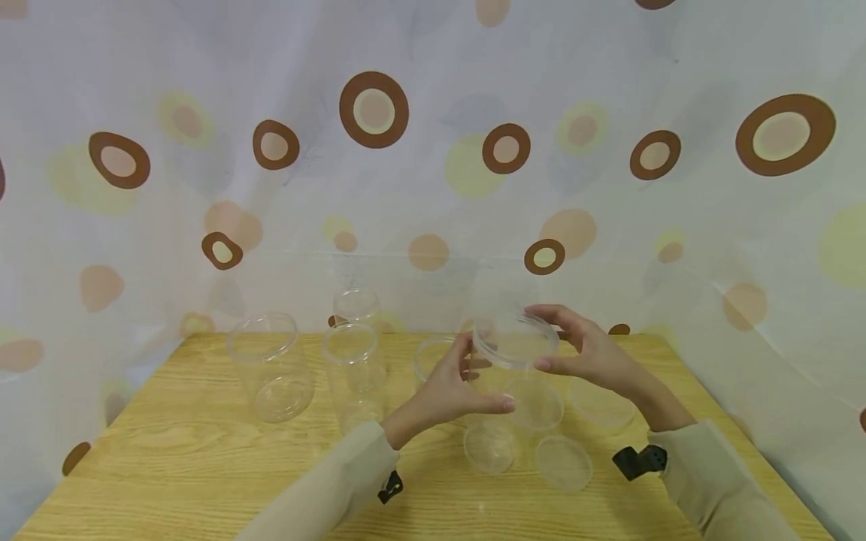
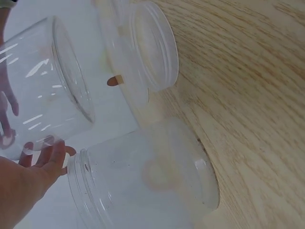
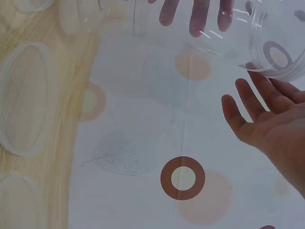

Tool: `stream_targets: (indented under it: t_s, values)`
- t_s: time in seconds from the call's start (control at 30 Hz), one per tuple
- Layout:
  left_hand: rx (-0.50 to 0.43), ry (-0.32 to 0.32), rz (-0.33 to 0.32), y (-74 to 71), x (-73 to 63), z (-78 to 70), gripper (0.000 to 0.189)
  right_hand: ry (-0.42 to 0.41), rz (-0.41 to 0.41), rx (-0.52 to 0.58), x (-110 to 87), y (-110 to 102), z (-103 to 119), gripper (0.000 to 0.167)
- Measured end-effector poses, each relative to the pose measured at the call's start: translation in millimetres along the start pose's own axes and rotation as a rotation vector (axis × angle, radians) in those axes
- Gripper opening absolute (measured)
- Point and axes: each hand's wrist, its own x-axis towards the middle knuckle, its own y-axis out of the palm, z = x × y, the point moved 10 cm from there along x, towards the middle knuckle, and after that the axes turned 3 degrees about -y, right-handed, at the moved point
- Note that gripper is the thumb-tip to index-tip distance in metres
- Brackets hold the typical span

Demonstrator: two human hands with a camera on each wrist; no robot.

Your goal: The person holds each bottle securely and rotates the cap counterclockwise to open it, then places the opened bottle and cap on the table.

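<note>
A clear plastic jar point(image 1: 510, 379) is held upright above the table, its wide round rim uppermost. My left hand point(image 1: 456, 387) grips its side, the thumb toward me and the fingers around the far wall. In the left wrist view the base of the held jar point(image 2: 38, 81) hangs free. My right hand point(image 1: 591, 353) is at the right of the rim, thumb and fingers spread on either side. The right wrist view shows its fingers point(image 3: 243, 98) loosely extended, one fingertip at the rim. Whether a lid sits on this jar is hard to tell.
Several clear jars stand to the left, including a wide jar point(image 1: 271, 368), a narrower jar point(image 1: 352, 368) and one partly behind my left hand point(image 2: 138, 176). Clear round lids point(image 1: 564, 462) lie on the wooden table point(image 1: 203, 466) beneath the held jar. A patterned curtain point(image 1: 433, 188) hangs behind.
</note>
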Motion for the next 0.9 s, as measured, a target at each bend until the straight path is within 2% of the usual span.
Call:
stream_targets:
  t_s: [0.07, 0.23, 0.33, 0.47, 0.53, 0.63, 0.77, 0.9]
  values:
    - [-0.023, 0.025, 0.035, 1.5, 0.0, -1.0, 0.090, -0.052, 0.049, 0.065, 0.4, 3, 4, 0.064]
    - [-0.060, 0.056, 0.108, 4.2, -1.7, -4.2, 0.090, -0.177, 0.255, 0.360, 0.7, 15, 15, 0.066]
    - [-0.063, 0.050, 0.133, 6.0, -2.9, -5.6, 0.090, -0.199, 0.347, 0.501, -0.5, 20, 18, 0.068]
    - [-0.048, 0.043, 0.126, 5.8, -2.3, -4.3, 0.088, -0.164, 0.371, 0.591, -1.2, 23, 15, 0.070]
    - [-0.039, 0.033, 0.102, 3.9, -2.3, -3.3, 0.087, -0.152, 0.352, 0.593, -1.4, 23, 14, 0.071]
    - [-0.025, 0.017, 0.054, 1.4, -2.6, -2.7, 0.085, -0.163, 0.278, 0.522, -1.2, 20, 16, 0.071]
    - [-0.003, -0.007, -0.015, -0.9, -3.4, -2.0, 0.087, -0.152, 0.095, 0.304, -0.4, 10, 17, 0.071]
    - [0.003, -0.027, -0.058, -1.7, -7.7, -12.5, 0.090, -0.034, -0.056, 0.099, -1.9, 4, 13, 0.072]
